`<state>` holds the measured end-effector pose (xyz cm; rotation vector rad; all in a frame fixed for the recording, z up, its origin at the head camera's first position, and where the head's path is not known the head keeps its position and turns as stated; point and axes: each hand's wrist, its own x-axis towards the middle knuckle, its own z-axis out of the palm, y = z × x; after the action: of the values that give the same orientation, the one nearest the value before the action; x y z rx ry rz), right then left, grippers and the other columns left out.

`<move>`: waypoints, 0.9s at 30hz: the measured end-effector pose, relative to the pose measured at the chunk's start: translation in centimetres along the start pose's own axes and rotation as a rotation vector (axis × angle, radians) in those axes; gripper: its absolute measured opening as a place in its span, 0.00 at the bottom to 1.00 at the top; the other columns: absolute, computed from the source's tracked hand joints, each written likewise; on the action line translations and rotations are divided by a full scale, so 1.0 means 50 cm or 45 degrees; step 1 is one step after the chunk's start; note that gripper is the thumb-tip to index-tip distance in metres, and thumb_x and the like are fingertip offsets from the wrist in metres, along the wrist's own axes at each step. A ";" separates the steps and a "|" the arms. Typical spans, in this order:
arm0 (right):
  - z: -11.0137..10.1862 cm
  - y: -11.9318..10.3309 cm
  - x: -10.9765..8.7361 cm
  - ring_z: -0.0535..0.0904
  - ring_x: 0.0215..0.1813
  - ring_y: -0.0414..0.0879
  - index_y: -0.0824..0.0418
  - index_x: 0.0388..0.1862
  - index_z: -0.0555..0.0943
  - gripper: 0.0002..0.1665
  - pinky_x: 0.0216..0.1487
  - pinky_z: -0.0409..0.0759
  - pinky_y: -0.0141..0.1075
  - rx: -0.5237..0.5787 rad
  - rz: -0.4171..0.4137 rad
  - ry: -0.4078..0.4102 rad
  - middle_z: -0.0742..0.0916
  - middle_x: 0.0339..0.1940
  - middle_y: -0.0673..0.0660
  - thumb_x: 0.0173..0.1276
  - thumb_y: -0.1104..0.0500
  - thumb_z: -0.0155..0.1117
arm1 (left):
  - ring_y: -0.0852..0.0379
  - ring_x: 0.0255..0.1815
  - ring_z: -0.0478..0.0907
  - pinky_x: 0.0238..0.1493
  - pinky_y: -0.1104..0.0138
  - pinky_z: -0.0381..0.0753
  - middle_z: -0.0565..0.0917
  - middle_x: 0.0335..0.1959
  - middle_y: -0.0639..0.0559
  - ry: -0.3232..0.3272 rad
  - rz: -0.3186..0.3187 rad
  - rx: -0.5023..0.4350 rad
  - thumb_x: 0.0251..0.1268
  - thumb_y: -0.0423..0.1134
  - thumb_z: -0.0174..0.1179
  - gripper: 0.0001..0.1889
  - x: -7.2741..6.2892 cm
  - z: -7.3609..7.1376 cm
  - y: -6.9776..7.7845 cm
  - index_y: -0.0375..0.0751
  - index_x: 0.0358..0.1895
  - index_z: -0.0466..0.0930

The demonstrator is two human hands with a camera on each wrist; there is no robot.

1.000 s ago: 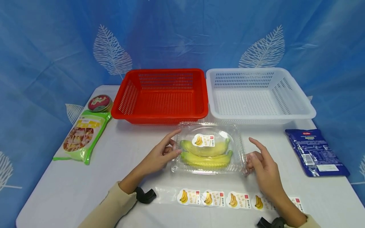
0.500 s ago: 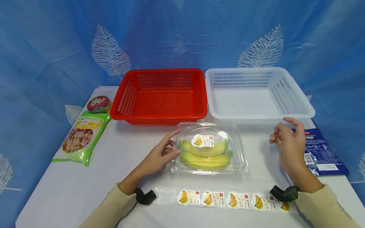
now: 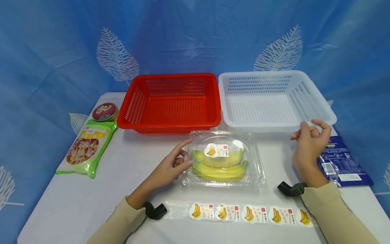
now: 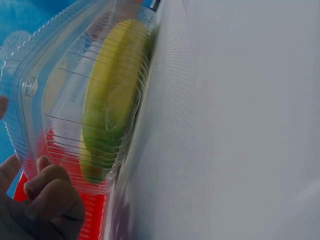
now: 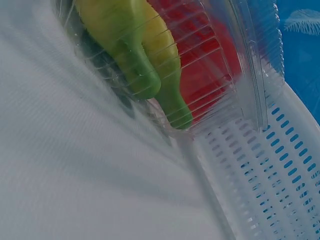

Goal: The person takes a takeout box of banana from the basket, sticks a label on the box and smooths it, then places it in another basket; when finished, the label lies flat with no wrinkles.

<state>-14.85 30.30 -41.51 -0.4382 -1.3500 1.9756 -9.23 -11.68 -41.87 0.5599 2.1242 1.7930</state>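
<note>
Touching the left edge of a clear, rectangular plastic clamshell box with the left hand, spreading thumb and index finger apart, bending the others. Resting just right of these fingertips, on the white table, with two yellow-green bananas inside. Holding nothing in the loosely curled right hand, well right of the box, near a flat dark-blue pouch.

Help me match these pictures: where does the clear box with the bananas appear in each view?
Head: the clear box sits a little below and right of centre.
Left wrist: the clear box fills the upper left, slanted.
Right wrist: the clear box is at the top, cut off by the edge.
Shared landmark: the red basket, beyond the box in head, lower left in left wrist, seen through the box in right wrist.
</note>
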 end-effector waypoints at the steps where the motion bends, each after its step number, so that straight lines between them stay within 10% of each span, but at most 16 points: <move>1: 0.004 0.003 0.001 0.73 0.17 0.46 0.61 0.58 0.71 0.21 0.21 0.77 0.31 0.021 -0.012 0.011 0.76 0.26 0.58 0.70 0.65 0.68 | 0.62 0.21 0.64 0.18 0.73 0.63 0.72 0.43 0.43 0.002 -0.002 -0.007 0.74 0.34 0.62 0.37 0.000 0.000 0.001 0.59 0.80 0.58; 27: 0.008 0.015 -0.001 0.74 0.19 0.47 0.62 0.57 0.72 0.24 0.22 0.77 0.30 0.024 -0.095 0.049 0.78 0.24 0.59 0.67 0.64 0.72 | 0.54 0.29 0.79 0.29 0.58 0.86 0.71 0.45 0.38 0.064 -0.010 -0.092 0.68 0.28 0.63 0.37 -0.006 0.012 0.015 0.52 0.78 0.62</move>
<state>-15.32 29.83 -42.05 -0.4091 -1.3040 1.9079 -8.61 -11.19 -41.24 0.4930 2.0814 1.8903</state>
